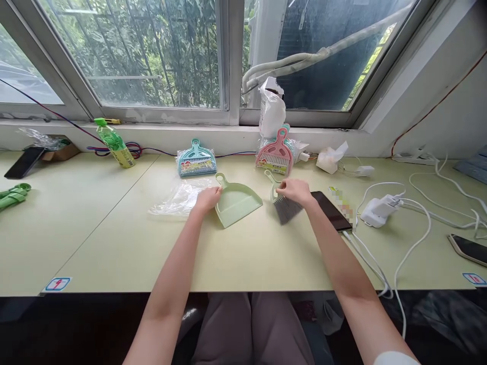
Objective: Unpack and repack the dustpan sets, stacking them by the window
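At mid-desk (247, 263), btwn the two arms, is a pale green dustpan (238, 203), handle pointing to the window (133, 56), wide lip angled toward the R & the person. L hand (208, 198) has its grip clamped on the pan's L edge, just below the handle. Just R of the pan, apart from it, is a matching brush (274, 190), grey bristles (288, 210) toward the person & slightly R; R hand (294, 190) has its grip closed on it where handle meets head. Can't tell if pan or brush touches the desk.

Crumpled clear plastic bag (177, 198) lies by the L hand. Behind the pan, a wrapped blue brush-and-pan set (196, 159) near the wall; behind the brush, wrapped sets w/ a pink one (276, 154) in front, & a torn white bag (272, 114) behind those. R of the R hand: dark tablet (331, 210), then white charger (376, 212) w/ cables, & a phone (470, 249) at far R. Off L: green-capped bottle (116, 144) by coiled cord (135, 150), black phone (25, 162) next to an open box (61, 149), & a green bundle (14, 195) at the pic's L edge.
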The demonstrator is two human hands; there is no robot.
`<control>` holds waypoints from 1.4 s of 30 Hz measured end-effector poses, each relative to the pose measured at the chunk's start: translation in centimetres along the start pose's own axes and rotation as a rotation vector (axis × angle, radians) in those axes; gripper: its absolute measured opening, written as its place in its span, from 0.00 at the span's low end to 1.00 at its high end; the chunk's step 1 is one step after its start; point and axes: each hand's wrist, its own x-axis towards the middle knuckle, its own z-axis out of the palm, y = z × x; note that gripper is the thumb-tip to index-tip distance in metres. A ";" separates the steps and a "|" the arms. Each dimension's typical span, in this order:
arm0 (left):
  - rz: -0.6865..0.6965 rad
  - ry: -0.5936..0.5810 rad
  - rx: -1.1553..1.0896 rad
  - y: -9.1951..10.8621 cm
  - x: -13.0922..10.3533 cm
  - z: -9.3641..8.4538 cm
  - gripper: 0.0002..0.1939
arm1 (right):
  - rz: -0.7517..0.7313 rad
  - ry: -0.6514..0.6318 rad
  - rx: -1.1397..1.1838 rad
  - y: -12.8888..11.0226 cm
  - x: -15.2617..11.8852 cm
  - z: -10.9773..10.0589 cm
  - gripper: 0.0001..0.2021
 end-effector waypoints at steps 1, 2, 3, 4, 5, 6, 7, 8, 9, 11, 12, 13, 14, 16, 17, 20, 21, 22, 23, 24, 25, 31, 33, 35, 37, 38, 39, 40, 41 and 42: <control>0.004 0.009 0.015 -0.1 0.0 0.0 0.18 | -0.006 -0.021 -0.057 -0.2 0.0 0.7 0.13; 0.010 0.018 0.030 -0.2 -0.1 0.1 0.17 | -0.008 -0.034 -0.090 -0.4 0.1 1.3 0.13; 0.017 0.027 0.043 -0.3 -0.1 0.1 0.16 | -0.007 -0.039 -0.105 -0.5 0.1 1.7 0.14; 0.022 0.038 0.050 -0.4 -0.2 0.2 0.16 | -0.004 -0.034 -0.109 -0.5 0.2 2.1 0.15; 0.021 0.053 0.050 -0.4 -0.2 0.2 0.16 | 0.003 -0.014 -0.103 -0.5 0.3 2.2 0.15; 0.012 0.078 0.042 -0.4 -0.2 0.2 0.17 | 0.013 0.025 -0.089 -0.5 0.3 2.3 0.15; -0.005 0.117 0.031 -0.3 -0.2 0.2 0.18 | 0.031 0.081 -0.070 -0.5 0.4 2.3 0.15; -0.030 0.168 0.019 -0.3 -0.2 0.1 0.19 | 0.055 0.149 -0.049 -0.4 0.4 2.2 0.15; -0.058 0.227 0.009 -0.4 -0.3 0.0 0.20 | 0.084 0.221 -0.024 -0.3 0.4 2.1 0.15; -0.119 0.344 0.004 -0.6 -0.3 -0.4 0.19 | 0.146 0.339 0.029 0.0 0.4 1.9 0.16; -0.150 0.391 0.005 -0.7 -0.3 -0.5 0.19 | 0.173 0.373 0.054 0.2 0.5 1.9 0.17; -0.184 0.426 0.002 -0.9 -0.3 -0.7 0.19 | 0.201 0.393 0.077 0.4 0.5 1.9 0.17; -0.218 0.453 -0.006 -1.2 -0.3 -0.9 0.19 | 0.230 0.402 0.099 0.7 0.6 2.0 0.16; -0.282 0.494 -0.034 -1.6 -0.2 -1.1 0.19 | 0.289 0.403 0.138 1.3 0.7 2.2 0.16; -0.307 0.506 -0.056 -1.8 -0.2 -1.1 0.19 | 0.317 0.400 0.158 1.6 0.8 2.4 0.16; -0.366 0.515 -0.134 -2.3 0.0 -1.1 0.19 | 0.399 0.396 0.231 2.5 1.2 2.7 0.16; -0.385 0.515 -0.162 -2.4 0.0 -1.2 0.18 | 0.430 0.401 0.262 2.7 1.3 2.7 0.16; -0.406 0.519 -0.189 -2.6 0.0 -1.2 0.18 | 0.465 0.409 0.298 3.0 1.4 2.7 0.16; -0.428 0.527 -0.213 -2.7 0.0 -1.2 0.18 | 0.503 0.418 0.339 3.2 1.5 2.6 0.16; -0.446 0.537 -0.234 -2.9 0.0 -1.2 0.17 | 0.541 0.427 0.381 3.5 1.6 2.5 0.16; -0.461 0.546 -0.252 -3.0 0.0 -1.3 0.17 | 0.577 0.435 0.420 3.7 1.7 2.4 0.17; -0.465 0.544 -0.331 -3.5 -0.2 -1.5 0.16 | 0.613 0.440 0.489 4.2 1.8 2.1 0.16; -0.466 0.549 -0.338 -3.6 -0.4 -1.6 0.16 | 0.579 0.422 0.451 3.9 1.7 2.3 0.16; -0.473 0.552 -0.330 -3.6 -0.4 -1.8 0.17 | 0.502 0.372 0.375 3.3 1.5 2.7 0.17; -0.453 0.554 -0.316 -3.5 -0.5 -1.9 0.17 | 0.356 0.289 0.254 2.4 1.2 3.1 0.17; -0.417 0.545 -0.313 -3.4 -0.5 -1.9 0.18 | 0.267 0.244 0.181 1.8 1.0 3.3 0.17; -0.361 0.524 -0.310 -3.3 -0.4 -1.9 0.18 | 0.178 0.200 0.108 1.2 0.8 3.5 0.17; -0.293 0.494 -0.297 -3.2 -0.4 -1.8 0.19 | 0.105 0.159 0.041 0.6 0.6 3.6 0.17; -0.221 0.453 -0.270 -3.0 -0.4 -1.7 0.20 | 0.055 0.124 -0.012 0.1 0.4 3.7 0.17; -0.152 0.401 -0.228 -2.8 -0.3 -1.5 0.20 | 0.028 0.093 -0.052 -0.4 0.3 3.7 0.17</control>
